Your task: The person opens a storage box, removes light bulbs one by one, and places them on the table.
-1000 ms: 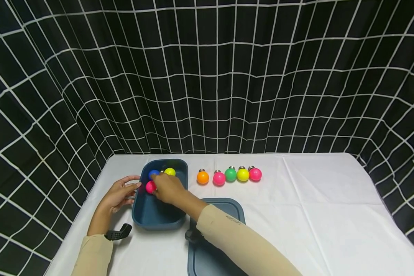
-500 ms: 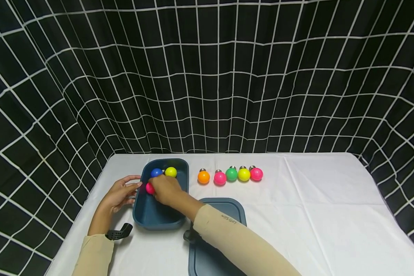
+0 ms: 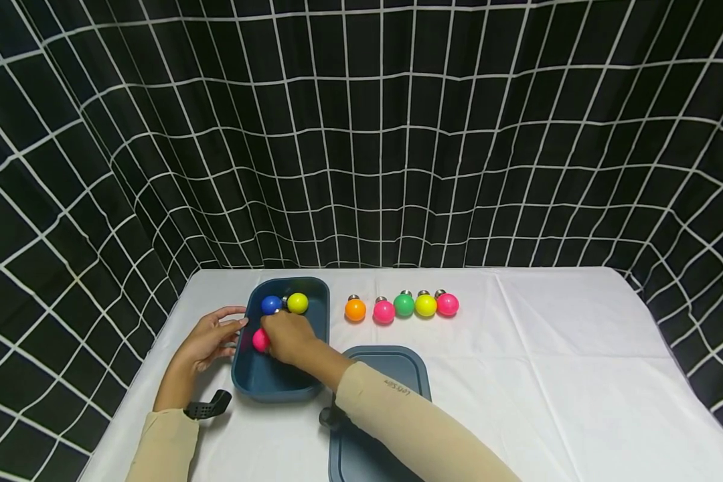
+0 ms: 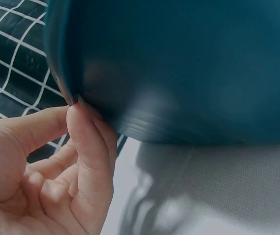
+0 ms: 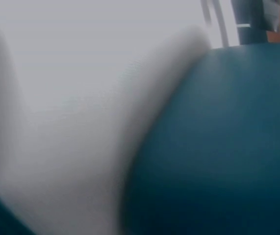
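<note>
My left hand [image 3: 207, 341] is at the left side of a blue plastic container [image 3: 277, 388]. In the left wrist view, the left hand [image 4: 88, 152] pinches the container's rim between thumb and finger. Inside the container my right hand [image 3: 289, 337] holds a pink bulb [image 3: 260, 340], partly covered by its fingers. A blue bulb [image 3: 271, 305] and a yellow bulb [image 3: 298, 303] lie at the container's far end with their metal caps close together. The right wrist view catches only the container's outer wall [image 5: 213, 132] and white cloth, not the right hand.
Right of the container, a row of bulbs lies on the white cloth [image 3: 518, 402]: orange [image 3: 355, 309], pink [image 3: 383, 312], green [image 3: 404, 305], yellow [image 3: 425, 305] and another pink [image 3: 448, 304]. A blue-grey lid [image 3: 391, 358] lies under the right forearm. A black grid-patterned curtain [image 3: 361, 154] stands behind.
My right hand has shifted slightly toward me with the pink bulb, showing more of the blue and yellow bulbs. The left hand stays at the rim.
</note>
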Motion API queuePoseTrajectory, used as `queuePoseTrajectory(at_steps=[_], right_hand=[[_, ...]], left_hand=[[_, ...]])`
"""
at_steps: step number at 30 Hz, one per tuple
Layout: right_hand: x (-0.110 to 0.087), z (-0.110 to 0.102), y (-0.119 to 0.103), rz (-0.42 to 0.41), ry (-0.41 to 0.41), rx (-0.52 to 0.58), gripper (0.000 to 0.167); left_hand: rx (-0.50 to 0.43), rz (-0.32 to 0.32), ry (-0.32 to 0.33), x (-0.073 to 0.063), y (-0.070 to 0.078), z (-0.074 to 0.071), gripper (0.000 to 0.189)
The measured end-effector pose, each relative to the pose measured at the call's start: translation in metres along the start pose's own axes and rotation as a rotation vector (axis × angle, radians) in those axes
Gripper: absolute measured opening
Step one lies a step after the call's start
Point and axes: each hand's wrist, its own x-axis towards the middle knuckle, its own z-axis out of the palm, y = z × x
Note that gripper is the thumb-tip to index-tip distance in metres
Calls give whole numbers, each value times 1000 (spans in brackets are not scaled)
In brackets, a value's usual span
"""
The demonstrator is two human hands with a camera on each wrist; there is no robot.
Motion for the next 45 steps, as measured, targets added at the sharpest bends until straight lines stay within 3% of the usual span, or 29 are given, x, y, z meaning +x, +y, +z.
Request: queuePoseTrajectory(at_steps=[17, 34, 45], right_hand=[[-15, -13, 2, 15, -10, 94, 43], [-48, -44, 21, 51, 105, 367, 50], [-78, -64, 47, 92, 188, 428, 49]], left_hand=[[7, -6, 3, 0, -1, 2, 51], [22, -1, 16, -2, -1, 0, 52], [16, 3, 5, 0, 0, 2, 52]])
